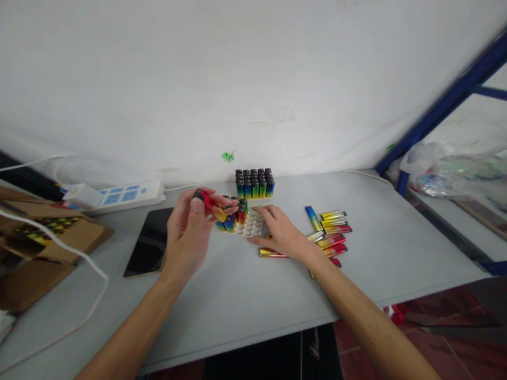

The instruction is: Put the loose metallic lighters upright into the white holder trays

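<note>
My left hand point(192, 227) is closed around a red and yellow lighter point(212, 205) with a black top, held tilted above the table. Below it stands a white tray point(249, 226) with rows of holes. Upright lighters point(240, 212) in red, blue and green fill part of its left and back side; my left fingers hide some of them. My right hand point(281, 232) grips the tray's right end, thumb at the near side and fingers at the far side. Loose red, yellow and silver lighters point(332, 241) lie to the right of that hand.
A block of upright lighters point(254, 184) stands against the wall. On the left are a dark tablet point(148, 243), a white power strip point(130, 196), an open cardboard box point(39, 269) and a white cable point(91, 258). A blue metal frame point(447, 95) rises at the right.
</note>
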Motion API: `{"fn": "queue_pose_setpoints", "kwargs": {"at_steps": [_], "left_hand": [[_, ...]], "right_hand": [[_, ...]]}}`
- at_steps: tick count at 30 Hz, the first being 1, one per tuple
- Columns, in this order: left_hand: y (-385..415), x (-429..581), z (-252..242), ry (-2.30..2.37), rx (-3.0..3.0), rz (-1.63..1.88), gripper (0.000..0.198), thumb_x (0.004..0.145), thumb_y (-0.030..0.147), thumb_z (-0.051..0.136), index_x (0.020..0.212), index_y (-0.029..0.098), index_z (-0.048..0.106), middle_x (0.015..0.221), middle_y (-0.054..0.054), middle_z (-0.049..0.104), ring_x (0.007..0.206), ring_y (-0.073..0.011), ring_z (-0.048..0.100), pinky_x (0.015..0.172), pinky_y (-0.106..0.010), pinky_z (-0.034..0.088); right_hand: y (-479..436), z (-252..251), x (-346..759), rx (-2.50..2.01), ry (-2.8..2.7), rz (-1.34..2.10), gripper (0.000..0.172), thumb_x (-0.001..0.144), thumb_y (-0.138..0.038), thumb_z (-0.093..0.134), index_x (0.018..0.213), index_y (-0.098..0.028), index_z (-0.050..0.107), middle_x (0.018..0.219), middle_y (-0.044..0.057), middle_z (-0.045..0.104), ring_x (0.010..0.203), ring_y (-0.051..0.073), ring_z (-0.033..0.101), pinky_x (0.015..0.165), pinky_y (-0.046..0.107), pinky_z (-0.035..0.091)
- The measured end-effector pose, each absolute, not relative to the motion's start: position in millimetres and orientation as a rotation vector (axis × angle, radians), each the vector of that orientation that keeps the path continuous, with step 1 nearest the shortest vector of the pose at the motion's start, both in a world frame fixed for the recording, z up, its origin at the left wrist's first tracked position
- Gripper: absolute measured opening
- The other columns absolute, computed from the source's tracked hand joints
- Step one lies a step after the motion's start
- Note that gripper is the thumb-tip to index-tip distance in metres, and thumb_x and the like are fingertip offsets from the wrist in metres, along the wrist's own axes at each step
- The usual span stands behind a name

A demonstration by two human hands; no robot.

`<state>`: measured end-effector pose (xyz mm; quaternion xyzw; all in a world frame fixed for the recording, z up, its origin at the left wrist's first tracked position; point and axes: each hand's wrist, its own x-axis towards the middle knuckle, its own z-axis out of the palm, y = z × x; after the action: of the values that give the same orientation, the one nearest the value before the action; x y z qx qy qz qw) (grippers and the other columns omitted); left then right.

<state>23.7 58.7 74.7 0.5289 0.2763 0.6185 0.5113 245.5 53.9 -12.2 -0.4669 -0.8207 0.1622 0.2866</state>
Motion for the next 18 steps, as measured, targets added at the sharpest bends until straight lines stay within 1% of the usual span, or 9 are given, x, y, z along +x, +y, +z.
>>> {"fn": "queue_pose_setpoints", "kwargs": {"at_steps": [2,5,7,9,11,13,16,18], "left_hand": [[58.6,22.2,72.9,0.668,1.347,1.528,0.028,0.1,0.05,0.068,0.109,0.024,0.064,0.1,-0.006,0.079,0.109,-0.0265,0.075,0.097,-0.047,0.062],[57.1,22.1,65.5,0.747,1.531,1.548,0.024,0.096,0.037,0.075,0.108,0.025,0.06,0.103,-0.006,0.081,0.111,-0.0264,0.076,0.107,-0.051,0.056],[56.6,23.2,58.2,0.861,1.715,1.514,0.024,0.092,0.031,0.079,0.107,0.024,0.062,0.111,-0.007,0.08,0.112,-0.0261,0.076,0.114,-0.052,0.052],[58.2,24.1,50.2,0.982,1.932,1.441,0.017,0.093,0.031,0.077,0.107,0.023,0.069,0.118,-0.008,0.078,0.117,-0.0264,0.074,0.119,-0.053,0.046],[62.6,23.9,42.5,1.047,2.104,1.362,0.013,0.094,0.031,0.075,0.105,0.024,0.073,0.121,-0.008,0.077,0.127,-0.0277,0.068,0.119,-0.052,0.046],[69.0,21.9,36.2,1.06,2.185,1.325,0.011,0.092,0.032,0.077,0.099,0.024,0.074,0.122,-0.008,0.077,0.132,-0.0292,0.064,0.116,-0.052,0.048],[78.4,17.4,30.2,1.104,2.23,1.355,0.016,0.085,0.038,0.083,0.089,0.024,0.075,0.12,-0.008,0.075,0.124,-0.0292,0.065,0.11,-0.05,0.05],[81.5,15.1,28.6,1.156,2.23,1.401,0.02,0.081,0.041,0.086,0.086,0.024,0.075,0.111,-0.007,0.074,0.112,-0.0276,0.066,0.104,-0.047,0.051]], "right_hand": [[52.8,-10.4,245.1,-1.247,-2.196,0.437,0.077,0.092,-0.042,0.079,0.156,-0.023,0.041,0.136,0.016,0.055,0.129,0.036,0.056,0.112,0.059,0.05],[51.9,-8.6,244.2,-1.261,-2.198,0.434,0.078,0.092,-0.041,0.08,0.156,-0.021,0.041,0.137,0.017,0.055,0.13,0.036,0.056,0.113,0.059,0.049],[52.0,-8.7,243.9,-1.264,-2.203,0.434,0.078,0.091,-0.041,0.08,0.155,-0.019,0.041,0.137,0.018,0.055,0.13,0.036,0.056,0.113,0.059,0.048],[52.4,-9.2,244.0,-1.257,-2.203,0.437,0.078,0.091,-0.041,0.08,0.155,-0.02,0.041,0.136,0.018,0.055,0.129,0.036,0.056,0.112,0.059,0.049],[52.7,-9.9,244.3,-1.247,-2.202,0.439,0.078,0.092,-0.041,0.08,0.156,-0.022,0.04,0.136,0.017,0.055,0.129,0.036,0.056,0.111,0.059,0.049],[52.9,-10.6,244.6,-1.238,-2.202,0.435,0.078,0.092,-0.041,0.079,0.157,-0.023,0.039,0.136,0.017,0.055,0.129,0.036,0.056,0.111,0.059,0.049],[53.2,-11.6,244.4,-1.23,-2.204,0.427,0.08,0.092,-0.041,0.08,0.157,-0.023,0.038,0.137,0.017,0.055,0.13,0.036,0.055,0.112,0.059,0.049],[53.2,-11.6,243.9,-1.237,-2.202,0.428,0.08,0.091,-0.042,0.08,0.157,-0.023,0.039,0.137,0.017,0.054,0.13,0.036,0.055,0.112,0.059,0.049]]}}
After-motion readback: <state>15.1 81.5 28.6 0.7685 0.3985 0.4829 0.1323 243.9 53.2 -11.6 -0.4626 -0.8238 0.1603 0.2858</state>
